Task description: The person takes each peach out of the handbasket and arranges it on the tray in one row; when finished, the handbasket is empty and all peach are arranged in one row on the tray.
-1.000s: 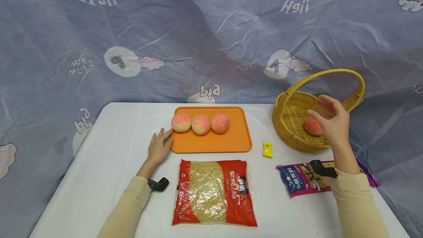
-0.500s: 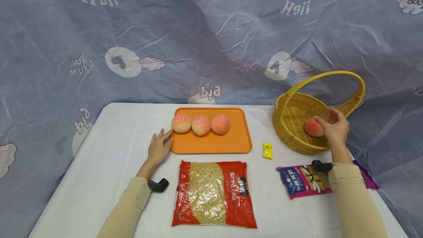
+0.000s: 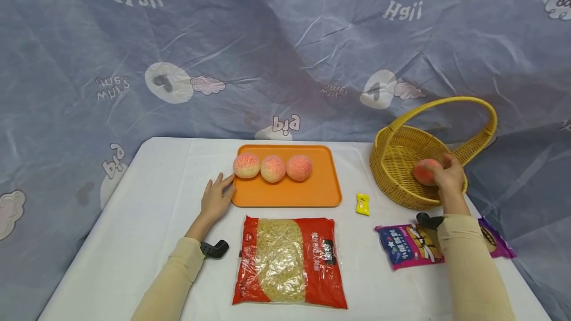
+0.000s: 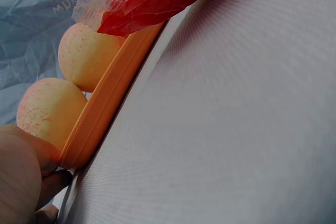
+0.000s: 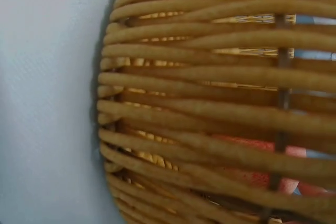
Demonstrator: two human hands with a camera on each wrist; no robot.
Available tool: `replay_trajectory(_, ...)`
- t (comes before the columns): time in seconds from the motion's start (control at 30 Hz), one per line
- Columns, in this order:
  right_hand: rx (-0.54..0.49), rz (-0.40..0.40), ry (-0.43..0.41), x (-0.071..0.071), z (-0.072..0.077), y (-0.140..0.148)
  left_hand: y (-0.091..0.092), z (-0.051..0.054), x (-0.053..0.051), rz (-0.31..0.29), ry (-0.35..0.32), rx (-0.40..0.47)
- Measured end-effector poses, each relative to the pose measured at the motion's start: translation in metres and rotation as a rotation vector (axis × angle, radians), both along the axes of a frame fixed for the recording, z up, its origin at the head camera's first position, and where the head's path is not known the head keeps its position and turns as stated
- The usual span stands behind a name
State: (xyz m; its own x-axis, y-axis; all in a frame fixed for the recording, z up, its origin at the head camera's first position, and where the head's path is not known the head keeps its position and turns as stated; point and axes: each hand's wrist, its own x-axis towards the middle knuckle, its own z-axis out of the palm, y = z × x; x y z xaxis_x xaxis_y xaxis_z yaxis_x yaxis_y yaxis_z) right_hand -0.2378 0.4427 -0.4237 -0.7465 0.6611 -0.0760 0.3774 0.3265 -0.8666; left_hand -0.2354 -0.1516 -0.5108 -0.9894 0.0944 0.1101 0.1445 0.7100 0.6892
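My right hand (image 3: pixel 449 178) reaches inside a yellow wicker basket (image 3: pixel 384 177) at the right, thumb and fingers round a pink-red peach (image 3: pixel 424 172). In the right wrist view, the basket's weave (image 5: pixel 210 82) hides most of that peach (image 5: pixel 252 174) and the hand. At the left edge of an orange tray (image 3: pixel 285 197), my left hand (image 3: pixel 216 201) lies with fingers spread, its fingertips touching the rim. Peaches stand in a row on the tray: left (image 3: pixel 246 165), middle (image 3: pixel 272 169) and right (image 3: pixel 299 167). In the left wrist view, the fingers meet the tray's corner (image 4: pixel 84 142).
A red bag of pasta (image 3: pixel 289 261) lies in front of the tray. Between tray and basket is a small yellow packet (image 3: pixel 363 204). A purple-blue pasta packet (image 3: pixel 408 246) lies partly beneath the right forearm. A patterned grey-blue cloth (image 3: pixel 250 53) hangs behind the white table (image 3: pixel 169 177).
My right hand has come down from above the basket to the peach inside, and its fingers have closed round it. The left hand stays at the tray's edge.
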Motion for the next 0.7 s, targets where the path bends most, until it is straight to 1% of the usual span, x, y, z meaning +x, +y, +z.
replay_trajectory(0.1, 0.065, 0.02, -0.043, -0.0005, -0.0004, 0.0, -0.0001, -0.0003, 0.0001, 0.005, 0.008, 0.005)
replay_trajectory(0.17, 0.075, 0.032, -0.07, -0.0001, -0.0003, 0.0001, 0.0, 0.0, 0.0003, 0.002, 0.012, 0.008)
replay_trajectory(0.3, 0.068, 0.052, -0.116, 0.0018, -0.0024, -0.001, -0.0009, 0.0001, 0.002, 0.0, 0.011, 0.008)
replay_trajectory(0.47, 0.043, 0.069, -0.164, 0.0051, -0.0043, -0.0026, -0.0016, 0.0008, 0.0048, -0.004, -0.006, -0.002)
replay_trajectory(0.57, 0.044, 0.068, -0.171, 0.005, -0.0042, -0.0024, -0.0012, 0.0009, 0.0045, -0.007, 0.004, -0.003)
replay_trajectory(0.7, 0.029, 0.02, -0.13, 0.0041, -0.0017, -0.0022, -0.0003, 0.0009, 0.0025, -0.007, 0.026, 0.003)
